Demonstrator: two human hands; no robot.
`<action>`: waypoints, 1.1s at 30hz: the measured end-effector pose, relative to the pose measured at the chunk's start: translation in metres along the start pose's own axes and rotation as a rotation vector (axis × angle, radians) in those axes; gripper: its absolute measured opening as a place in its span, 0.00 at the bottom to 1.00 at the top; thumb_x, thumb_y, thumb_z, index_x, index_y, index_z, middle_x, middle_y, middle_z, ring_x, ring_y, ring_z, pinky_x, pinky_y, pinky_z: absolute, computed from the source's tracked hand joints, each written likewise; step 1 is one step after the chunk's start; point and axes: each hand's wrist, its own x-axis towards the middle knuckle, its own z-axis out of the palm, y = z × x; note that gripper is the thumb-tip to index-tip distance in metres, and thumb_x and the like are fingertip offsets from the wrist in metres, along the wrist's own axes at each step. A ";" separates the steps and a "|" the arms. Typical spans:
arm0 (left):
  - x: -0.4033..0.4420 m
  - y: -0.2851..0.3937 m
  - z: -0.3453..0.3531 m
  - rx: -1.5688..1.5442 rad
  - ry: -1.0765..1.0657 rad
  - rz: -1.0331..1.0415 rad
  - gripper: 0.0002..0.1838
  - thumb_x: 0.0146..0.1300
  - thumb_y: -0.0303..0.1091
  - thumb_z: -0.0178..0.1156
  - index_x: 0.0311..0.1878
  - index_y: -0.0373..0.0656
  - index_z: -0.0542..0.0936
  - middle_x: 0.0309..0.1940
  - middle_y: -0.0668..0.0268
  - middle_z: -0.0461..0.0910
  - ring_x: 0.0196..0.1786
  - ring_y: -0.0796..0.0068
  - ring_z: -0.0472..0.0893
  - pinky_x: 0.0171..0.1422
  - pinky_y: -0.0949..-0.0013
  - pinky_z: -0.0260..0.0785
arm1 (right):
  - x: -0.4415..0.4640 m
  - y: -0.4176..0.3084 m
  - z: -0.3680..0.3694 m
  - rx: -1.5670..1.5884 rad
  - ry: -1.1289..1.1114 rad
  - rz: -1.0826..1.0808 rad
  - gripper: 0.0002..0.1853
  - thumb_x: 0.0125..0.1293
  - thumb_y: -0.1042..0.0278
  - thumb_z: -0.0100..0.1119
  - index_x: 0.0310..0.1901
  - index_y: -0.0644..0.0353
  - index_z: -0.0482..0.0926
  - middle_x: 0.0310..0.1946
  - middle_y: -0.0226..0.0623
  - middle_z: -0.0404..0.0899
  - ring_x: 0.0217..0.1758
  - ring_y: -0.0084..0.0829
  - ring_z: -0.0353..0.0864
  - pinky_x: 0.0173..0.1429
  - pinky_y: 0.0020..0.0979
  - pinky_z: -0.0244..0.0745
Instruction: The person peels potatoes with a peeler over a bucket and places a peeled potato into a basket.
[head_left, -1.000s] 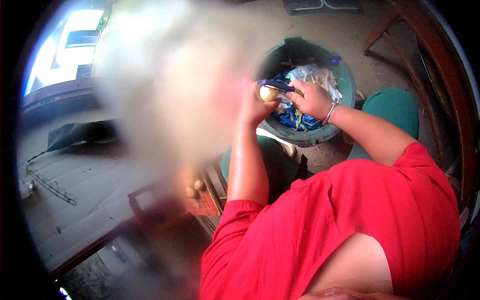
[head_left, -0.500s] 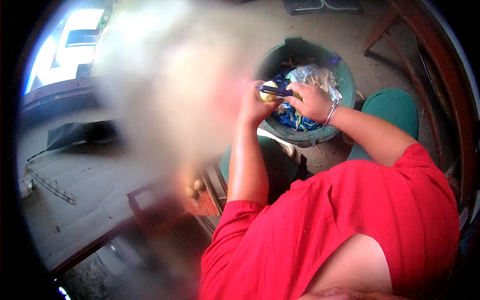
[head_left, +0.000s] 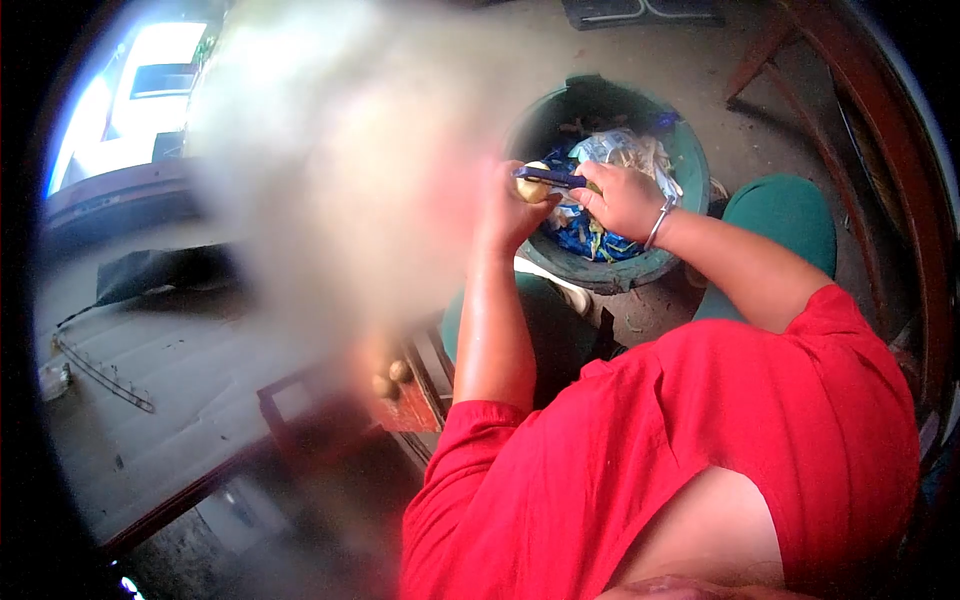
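Observation:
My left hand (head_left: 507, 212) is closed around a pale peeled potato (head_left: 531, 191), its far side partly lost in the blur. My right hand (head_left: 622, 203) grips a dark blue peeler (head_left: 556, 178), whose head lies across the top of the potato. Both hands are above the near left part of a round green bin (head_left: 693, 150). Inside the bin are peelings, blue plastic and a crumpled whitish wrapper (head_left: 606, 148).
A reddish wooden stool or box (head_left: 412, 412) with two potatoes (head_left: 392, 379) on it stands left of my knee. Further left is a grey table (head_left: 180, 370) with a black bag (head_left: 160, 272). A wooden frame (head_left: 880, 90) borders the right. A whitish blur hides the upper middle.
The peeler and my right hand have shifted very slightly; the potato appears tilted a little differently under the peeler. Otherwise the scene is the same.

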 end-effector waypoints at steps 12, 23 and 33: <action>0.000 0.003 -0.005 0.031 -0.046 -0.032 0.30 0.34 0.41 0.78 0.43 0.40 0.79 0.38 0.58 0.77 0.45 0.58 0.77 0.50 0.60 0.71 | 0.014 0.016 -0.007 0.535 0.020 0.288 0.16 0.67 0.57 0.54 0.37 0.64 0.73 0.24 0.41 0.77 0.27 0.34 0.78 0.33 0.37 0.71; 0.003 -0.021 0.006 -0.233 -0.113 0.031 0.28 0.39 0.35 0.78 0.45 0.39 0.78 0.36 0.64 0.81 0.39 0.75 0.79 0.46 0.70 0.73 | 0.003 0.012 0.006 0.297 -0.016 0.047 0.13 0.65 0.59 0.56 0.38 0.63 0.75 0.26 0.48 0.77 0.29 0.43 0.78 0.35 0.38 0.70; 0.000 -0.011 0.005 -0.273 -0.119 -0.014 0.20 0.42 0.24 0.67 0.42 0.40 0.76 0.34 0.60 0.79 0.40 0.67 0.79 0.48 0.67 0.71 | 0.003 0.007 -0.001 0.150 0.056 -0.091 0.13 0.63 0.61 0.58 0.39 0.62 0.74 0.28 0.52 0.77 0.34 0.53 0.79 0.37 0.43 0.72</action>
